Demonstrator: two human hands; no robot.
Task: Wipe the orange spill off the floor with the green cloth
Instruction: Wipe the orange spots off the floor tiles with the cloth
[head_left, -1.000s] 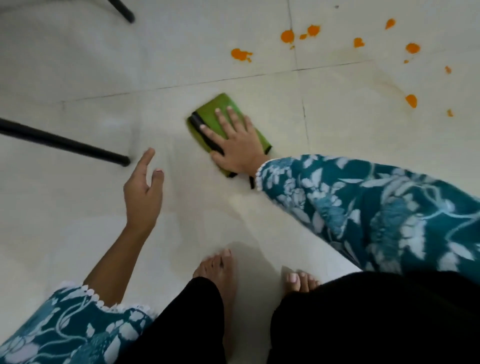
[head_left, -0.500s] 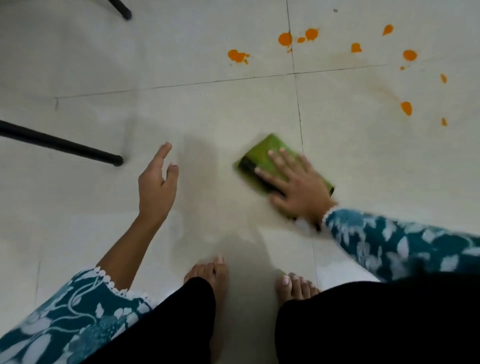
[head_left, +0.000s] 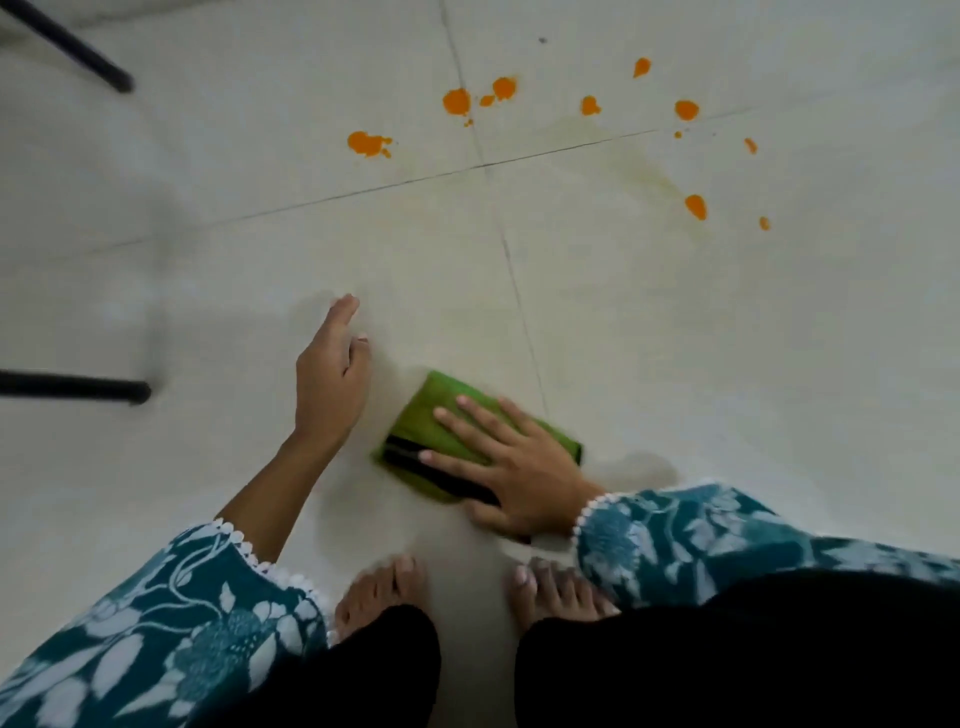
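Note:
A folded green cloth (head_left: 435, 415) with a black stripe lies flat on the pale tiled floor, just ahead of my bare feet. My right hand (head_left: 511, 467) presses down on it with the fingers spread, covering its right half. My left hand (head_left: 332, 374) hovers beside the cloth on its left, fingers loosely apart and holding nothing. The orange spill (head_left: 457, 101) is a scatter of several drops far ahead, spread from one blot at centre (head_left: 366, 144) to drops at the right (head_left: 696, 206). A faint yellowish smear (head_left: 639, 171) runs between them.
Two black furniture legs rest on the floor at the left, one near my left hand (head_left: 104, 389) and one at the top left (head_left: 83, 54). My bare feet (head_left: 384, 592) stand close behind the cloth. Dark tile joints (head_left: 519, 306) cross the floor.
My right hand has dragged the green cloth back toward my feet, away from the orange drops. My left hand stayed beside it, still holding nothing.

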